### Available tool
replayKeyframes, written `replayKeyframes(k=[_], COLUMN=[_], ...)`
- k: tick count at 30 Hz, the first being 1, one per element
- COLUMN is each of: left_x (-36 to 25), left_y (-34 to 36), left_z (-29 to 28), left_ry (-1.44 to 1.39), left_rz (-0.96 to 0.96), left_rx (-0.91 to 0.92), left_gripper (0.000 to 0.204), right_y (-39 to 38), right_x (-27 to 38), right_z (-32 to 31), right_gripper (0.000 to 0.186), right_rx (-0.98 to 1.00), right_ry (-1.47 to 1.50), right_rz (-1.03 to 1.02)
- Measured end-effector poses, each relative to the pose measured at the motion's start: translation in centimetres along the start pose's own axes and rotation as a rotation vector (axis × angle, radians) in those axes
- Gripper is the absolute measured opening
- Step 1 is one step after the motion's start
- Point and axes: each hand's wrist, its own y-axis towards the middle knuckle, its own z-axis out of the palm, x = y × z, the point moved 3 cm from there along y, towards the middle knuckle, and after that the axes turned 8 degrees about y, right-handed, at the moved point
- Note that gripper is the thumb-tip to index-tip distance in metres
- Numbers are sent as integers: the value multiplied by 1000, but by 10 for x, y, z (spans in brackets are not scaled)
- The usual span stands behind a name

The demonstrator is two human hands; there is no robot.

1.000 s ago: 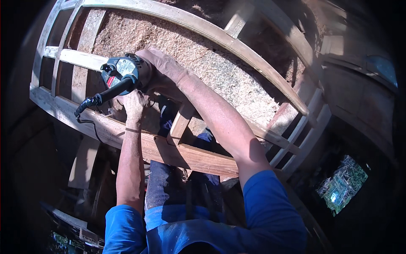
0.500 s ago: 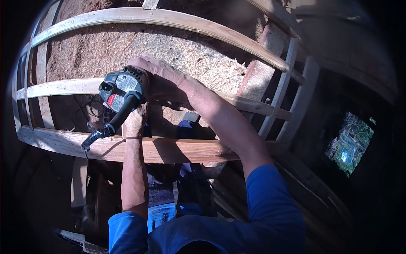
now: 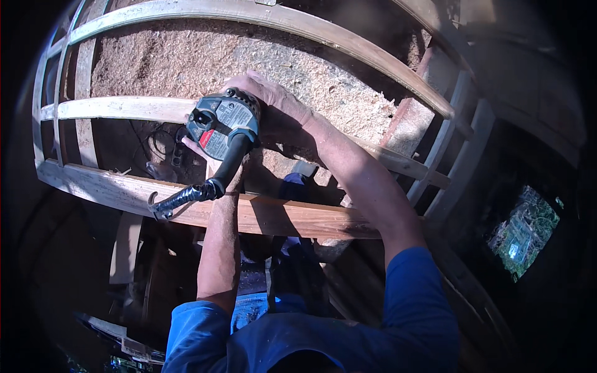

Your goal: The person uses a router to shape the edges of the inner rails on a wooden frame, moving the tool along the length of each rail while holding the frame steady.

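A corded power tool (image 3: 231, 127) with a grey, teal and black body sits over the middle wooden rail (image 3: 127, 109); its working side faces down, out of sight. My right hand (image 3: 268, 94) is wrapped around the tool's far right side. Under the tool's near side is my left hand (image 3: 214, 163). One of its fingers sticks out to the left; the others are hidden, so its grip cannot be made out. From the tool's black rear handle, a tape-wrapped cord end (image 3: 186, 200) hangs above the near wooden rail (image 3: 298, 219).
The rails belong to a wooden frame with a long far rail (image 3: 249, 11) and crosspieces at both ends. Wood shavings (image 3: 298, 81) cover the surface behind the middle rail. A dark cable (image 3: 158, 142) loops left of the tool. Boards stand in shadow at lower left.
The tool and both my hands have moved to the right along the middle rail, baring more of it on the left. The whole view has also shifted somewhat.
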Motion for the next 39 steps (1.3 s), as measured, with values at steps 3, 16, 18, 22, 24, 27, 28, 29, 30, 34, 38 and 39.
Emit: replayKeyframes(k=[3, 16, 18, 22, 24, 27, 28, 29, 30, 34, 38, 39], left_x=[0, 54, 57, 84, 121, 122, 117, 110, 100, 48, 3, -8], left_y=[-34, -23, -34, 0, 9, 10, 2, -7, -17, -51, -83, -91], left_z=[-23, -54, -90, -99, -99, -101, -105, -109, -109, -107, -92, -90], left_ry=[-57, -349, -368, -126, -12, -84, -124, -162, -200, -277, -295, -301], left_rz=[250, 371, 272, 296, 277, 223, 199, 207, 214, 271, 330, 345], left_rx=[-425, -708, -646, -786, -1054, -780, -642, -590, -524, -408, -532, -560], left_gripper=[45, 50, 53, 40, 45, 53, 52, 50, 49, 44, 53, 55], right_y=[6, 67, 78, 118, 141, 142, 135, 128, 118, 64, 9, -4], right_x=[-13, -9, -12, -42, -29, -25, -20, -14, -13, -10, 4, 7], right_z=[7, 38, 42, 69, 87, 86, 82, 76, 68, 34, 4, -4], right_gripper=[60, 51, 61, 32, 32, 33, 33, 33, 33, 48, 58, 60], right_rx=[12, -46, -13, -229, -196, -206, -182, -175, -167, -125, -185, -173], right_ry=[-46, 62, 37, -22, 17, 32, 48, 40, 26, 46, 104, 81], right_rz=[-41, -65, -66, -272, -253, -265, -234, -229, -218, -146, -146, -118])
